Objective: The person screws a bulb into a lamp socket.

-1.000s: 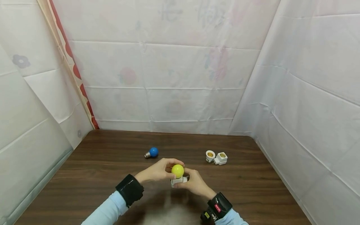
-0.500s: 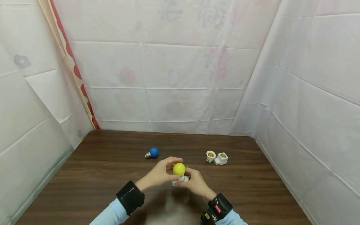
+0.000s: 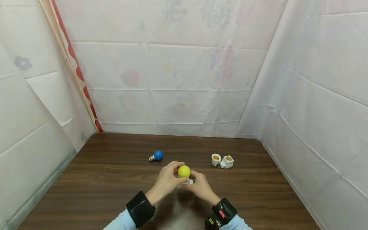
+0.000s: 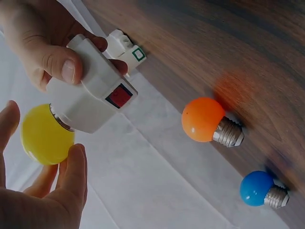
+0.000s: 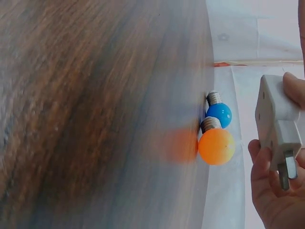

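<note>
Over the table, a yellow light bulb point(image 3: 184, 171) sits base-down in a white plug-in lamp socket point(image 4: 90, 90). My left hand point(image 3: 166, 181) has its fingers and thumb around the bulb's globe, the fingertips at its surface in the left wrist view. The socket is gripped by my right hand point(image 3: 201, 187), thumb on one side and fingers on the other. A red-and-black switch shows on its side, and metal prongs stick out of it in the right wrist view. In the head view the hands cover most of the socket.
A blue bulb point(image 3: 158, 155) lies on the brown wooden table point(image 3: 115, 150). An orange bulb point(image 4: 202, 119) lies near it, hidden behind my left hand in the head view. Two more white sockets, one round point(image 3: 216, 158) and one angular point(image 3: 227, 161), stand back right. White cloth surrounds the table.
My left hand has turned and shifted to the right around the yellow bulb. Bulb and socket have risen slightly up and right in view. The right hand has barely moved.
</note>
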Tool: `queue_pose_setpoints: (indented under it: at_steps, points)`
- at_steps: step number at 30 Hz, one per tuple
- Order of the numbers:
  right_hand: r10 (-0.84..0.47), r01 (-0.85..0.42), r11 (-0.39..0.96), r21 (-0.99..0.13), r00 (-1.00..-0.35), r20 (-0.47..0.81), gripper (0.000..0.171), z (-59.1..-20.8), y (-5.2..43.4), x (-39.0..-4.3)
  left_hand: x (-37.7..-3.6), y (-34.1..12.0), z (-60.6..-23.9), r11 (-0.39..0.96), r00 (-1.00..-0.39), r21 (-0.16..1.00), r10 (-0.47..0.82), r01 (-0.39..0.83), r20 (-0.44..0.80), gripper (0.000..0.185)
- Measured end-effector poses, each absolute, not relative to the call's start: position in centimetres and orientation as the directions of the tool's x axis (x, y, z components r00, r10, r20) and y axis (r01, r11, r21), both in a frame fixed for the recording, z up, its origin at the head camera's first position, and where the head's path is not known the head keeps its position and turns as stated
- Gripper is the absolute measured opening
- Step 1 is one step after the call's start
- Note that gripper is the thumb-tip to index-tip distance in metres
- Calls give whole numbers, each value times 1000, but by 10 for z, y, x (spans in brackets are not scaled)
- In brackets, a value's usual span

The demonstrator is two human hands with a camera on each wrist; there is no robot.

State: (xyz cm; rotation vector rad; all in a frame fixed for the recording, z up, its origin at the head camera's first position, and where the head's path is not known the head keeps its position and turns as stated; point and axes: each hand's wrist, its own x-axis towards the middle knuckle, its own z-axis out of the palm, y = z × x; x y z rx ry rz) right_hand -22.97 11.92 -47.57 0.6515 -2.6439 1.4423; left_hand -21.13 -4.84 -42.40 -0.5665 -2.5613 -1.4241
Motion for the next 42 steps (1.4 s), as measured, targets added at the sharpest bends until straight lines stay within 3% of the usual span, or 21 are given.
queue_pose_setpoints:
  at_steps: [8,14,26,38,42]
  points:
    - [-345,-400,471,-787,-904,253,35,-475,118,-226,-210,-51,-425,459,-906,784,272,418,324,49]
    - [-363,-392,467,-793,-902,233,33,-475,120,-226,-217,-58,-429,397,-879,806,376,438,293,47]
    - [-450,-371,416,-830,-877,166,33,-435,115,-204,-232,-79,-419,220,-735,896,660,385,153,42]
    - [-462,-396,399,-827,-866,191,37,-467,118,-222,-234,-79,-420,182,-695,889,695,420,186,49]
    - [-455,-407,395,-824,-866,209,39,-470,119,-223,-230,-76,-422,180,-746,895,631,408,214,52]
